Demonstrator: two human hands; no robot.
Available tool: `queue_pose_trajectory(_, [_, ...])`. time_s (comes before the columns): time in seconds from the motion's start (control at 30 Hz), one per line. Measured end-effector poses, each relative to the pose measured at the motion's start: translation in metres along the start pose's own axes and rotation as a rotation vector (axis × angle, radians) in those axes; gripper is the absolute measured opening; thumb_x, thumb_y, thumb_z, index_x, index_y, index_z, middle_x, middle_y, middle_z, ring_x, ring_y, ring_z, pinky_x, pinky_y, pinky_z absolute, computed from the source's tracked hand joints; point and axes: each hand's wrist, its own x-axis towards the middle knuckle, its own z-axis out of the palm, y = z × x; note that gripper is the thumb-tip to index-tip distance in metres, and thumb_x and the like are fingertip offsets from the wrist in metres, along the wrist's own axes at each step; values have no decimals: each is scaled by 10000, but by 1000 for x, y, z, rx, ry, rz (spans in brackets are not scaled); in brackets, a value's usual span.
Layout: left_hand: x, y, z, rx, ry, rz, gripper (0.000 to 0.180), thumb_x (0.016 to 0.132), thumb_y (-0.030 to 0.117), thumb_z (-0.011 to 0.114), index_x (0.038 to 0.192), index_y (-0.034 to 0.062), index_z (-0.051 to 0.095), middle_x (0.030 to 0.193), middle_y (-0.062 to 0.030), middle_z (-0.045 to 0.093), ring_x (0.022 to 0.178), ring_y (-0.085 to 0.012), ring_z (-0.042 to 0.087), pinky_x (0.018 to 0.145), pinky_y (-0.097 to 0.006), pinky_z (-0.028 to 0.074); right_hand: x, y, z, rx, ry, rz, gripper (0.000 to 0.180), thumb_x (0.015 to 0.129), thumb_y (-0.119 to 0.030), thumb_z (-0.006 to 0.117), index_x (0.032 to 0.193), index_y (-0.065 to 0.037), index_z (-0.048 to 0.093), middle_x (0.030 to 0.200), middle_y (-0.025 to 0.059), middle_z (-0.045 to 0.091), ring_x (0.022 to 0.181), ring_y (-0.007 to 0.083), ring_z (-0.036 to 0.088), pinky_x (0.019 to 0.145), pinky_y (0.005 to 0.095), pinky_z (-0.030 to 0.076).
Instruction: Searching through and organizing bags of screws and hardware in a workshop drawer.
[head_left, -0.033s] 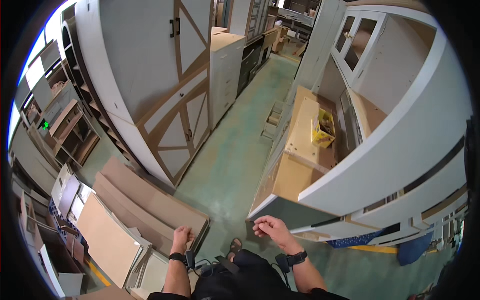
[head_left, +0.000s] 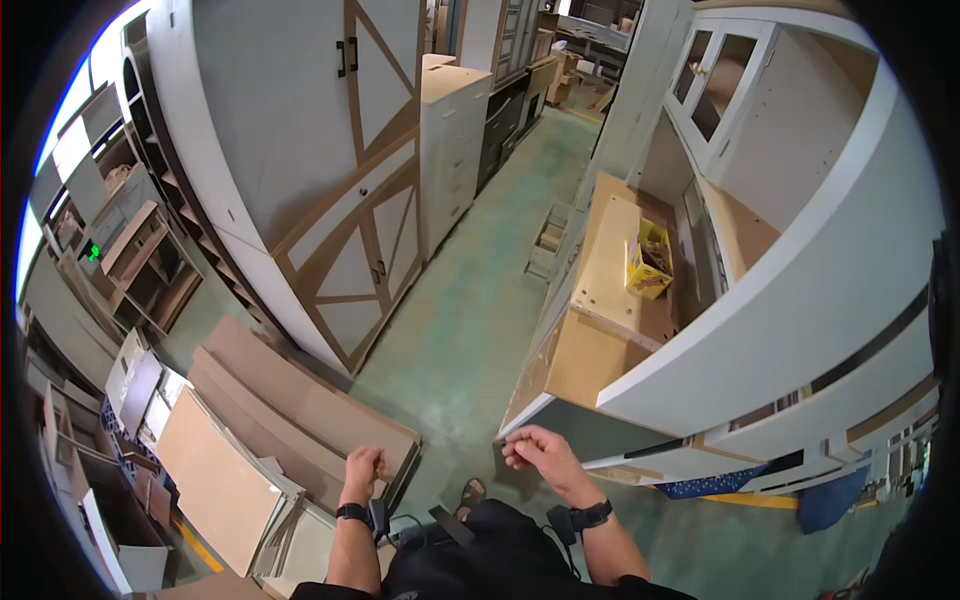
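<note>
My left hand hangs low in front of me with its fingers curled in. Nothing shows in it, and the nearest things are the long brown boards stacked on the floor. My right hand is held at about the same height, fingers bent inward, and no object can be seen in it. It appears just in front of the lower corner of a white cabinet; whether it touches that corner I cannot tell. Each wrist wears a black strap with a small device.
A tall grey cabinet with brown trim stands at the left, a white chest of drawers beyond it. Green floor runs between the furniture rows. A yellow box sits on a wooden surface at right. Pale panels lie stacked at lower left.
</note>
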Motion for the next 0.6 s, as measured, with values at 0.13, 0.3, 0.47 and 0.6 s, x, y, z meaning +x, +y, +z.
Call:
queue_pose_trajectory(0.13, [19,61,47,-326,-47,-25,103,994,94,574,962,3,609,817,-90,661,694,-187,635,605,-311,493,68,-36,6,147,-55,-71,207,1047,-124,571,1197,-1,640,1061,89,715,945,144,685,854,282,561])
queue_pose_trajectory(0.3, [53,113,84,31,-27,-45,121,1007,87,597,966,-5,664,830,-87,694,694,-182,661,635,-296,557,157,-88,33,194,-280,-94,216,1042,-122,586,1218,-8,638,1090,93,710,957,142,680,881,293,556])
queue_pose_trajectory(0.47, [138,184,138,325,-44,-47,150,957,143,694,986,-4,701,812,-52,700,698,-151,664,630,-277,546,261,-136,47,338,-527,-180,223,1045,-117,584,1225,8,627,1115,70,685,1015,138,660,918,297,549])
queue_pose_trajectory(0.6, [260,239,179,555,-88,96,189,938,179,720,971,-6,700,826,-48,708,708,-132,653,627,-269,529,366,-163,19,353,-490,-248,234,1052,-110,566,1243,15,620,1138,65,679,1066,142,647,944,298,533])
